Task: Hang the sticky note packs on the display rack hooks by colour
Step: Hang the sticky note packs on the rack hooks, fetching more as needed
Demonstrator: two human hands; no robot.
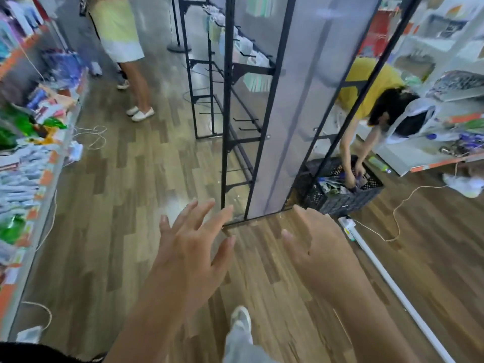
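My left hand (192, 247) and my right hand (320, 244) are stretched out in front of me above the wooden floor, fingers spread, holding nothing. Just beyond them stands the black-framed display rack (230, 106) with a translucent panel; black hooks (246, 120) stick out along its left side. Pale sticky note packs (251, 82) hang on the upper hooks, blurred. The lower hooks are bare.
A shelf of stationery (34, 158) runs along the left. One person (123, 43) stands on the far left of the rack. Another person (366, 100) bends over a black crate (343, 187) on the right. A white rail (387, 281) and cords lie on the floor.
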